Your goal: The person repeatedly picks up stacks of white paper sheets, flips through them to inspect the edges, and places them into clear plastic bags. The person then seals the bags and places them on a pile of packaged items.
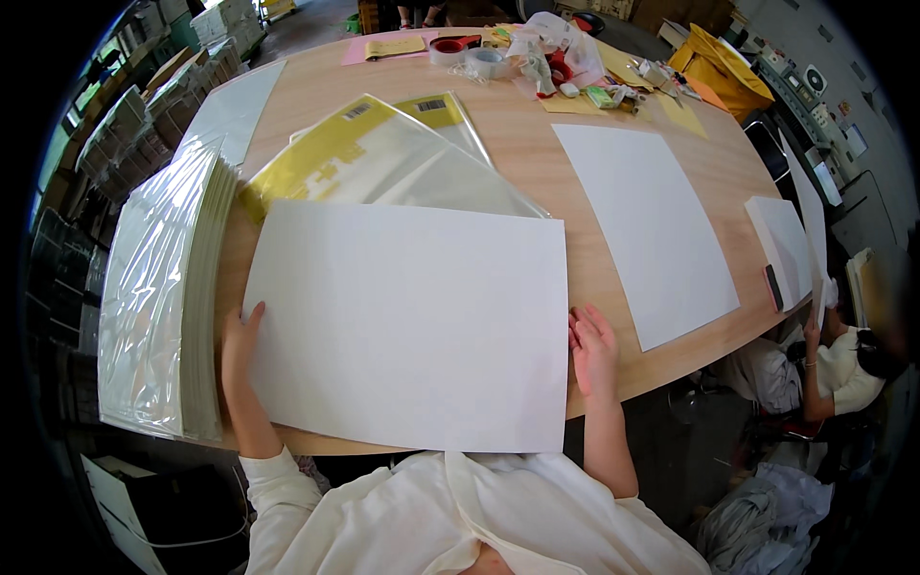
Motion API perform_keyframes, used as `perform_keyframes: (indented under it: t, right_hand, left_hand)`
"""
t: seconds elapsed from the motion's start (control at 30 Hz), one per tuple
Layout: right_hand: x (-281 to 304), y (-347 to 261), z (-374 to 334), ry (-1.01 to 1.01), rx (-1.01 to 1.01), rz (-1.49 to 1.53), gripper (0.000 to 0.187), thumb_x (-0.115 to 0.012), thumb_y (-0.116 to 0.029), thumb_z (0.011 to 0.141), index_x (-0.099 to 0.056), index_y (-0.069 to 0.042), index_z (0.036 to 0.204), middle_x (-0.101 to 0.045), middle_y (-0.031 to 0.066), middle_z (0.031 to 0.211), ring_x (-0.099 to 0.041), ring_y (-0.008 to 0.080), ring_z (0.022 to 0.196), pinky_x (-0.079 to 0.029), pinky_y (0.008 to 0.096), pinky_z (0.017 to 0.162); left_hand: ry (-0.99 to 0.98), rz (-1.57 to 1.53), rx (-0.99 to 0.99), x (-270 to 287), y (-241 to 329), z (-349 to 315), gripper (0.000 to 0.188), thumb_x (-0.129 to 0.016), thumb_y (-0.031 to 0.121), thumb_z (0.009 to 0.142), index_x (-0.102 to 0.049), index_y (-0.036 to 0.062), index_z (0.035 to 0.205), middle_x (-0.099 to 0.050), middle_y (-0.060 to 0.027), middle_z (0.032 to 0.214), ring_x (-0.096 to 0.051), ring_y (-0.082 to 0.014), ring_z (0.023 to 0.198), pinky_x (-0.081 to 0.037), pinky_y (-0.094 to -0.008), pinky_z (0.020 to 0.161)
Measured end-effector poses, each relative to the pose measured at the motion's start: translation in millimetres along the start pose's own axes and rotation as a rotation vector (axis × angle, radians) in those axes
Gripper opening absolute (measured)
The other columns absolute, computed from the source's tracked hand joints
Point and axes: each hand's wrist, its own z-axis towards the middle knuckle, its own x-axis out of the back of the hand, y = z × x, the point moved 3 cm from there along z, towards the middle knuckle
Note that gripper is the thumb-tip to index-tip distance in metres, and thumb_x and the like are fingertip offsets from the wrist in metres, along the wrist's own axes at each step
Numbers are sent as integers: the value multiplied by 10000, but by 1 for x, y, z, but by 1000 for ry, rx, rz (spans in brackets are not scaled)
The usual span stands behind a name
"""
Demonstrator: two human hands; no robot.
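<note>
A large white sheet of paper or card (412,326) lies flat in front of me, near the table's front edge; whether it is one sheet or several I cannot tell. My left hand (241,347) grips its left edge, thumb on top and the other fingers mostly hidden. Beside the right edge my right hand (595,351) is held palm inward, its fingers loosely bent and apart, holding nothing. The sheet's far edge overlaps clear plastic bags with yellow printed ends (331,149). To the left stands a thick stack wrapped in shiny clear film (149,297).
Another white sheet (652,230) lies to the right on the wooden table (522,144). Tape rolls (487,63), a plastic bag (556,48) and small items crowd the far side. At far right a person (843,369) holds a white sheet near a white stack (781,244).
</note>
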Motion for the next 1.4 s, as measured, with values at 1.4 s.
perform_keyframes:
  t: [1.4]
  right_hand:
    - [-24, -101, -52, -256, 656, -447, 347, -715, 96, 716, -609, 0, 1032, -629, 44, 982, -588, 146, 907, -474, 281, 821]
  left_hand:
    - [315, -1028, -425, 39, -1, -75, 265, -721, -67, 710, -609, 0, 940, -649, -43, 898, -595, -118, 817, -479, -262, 751]
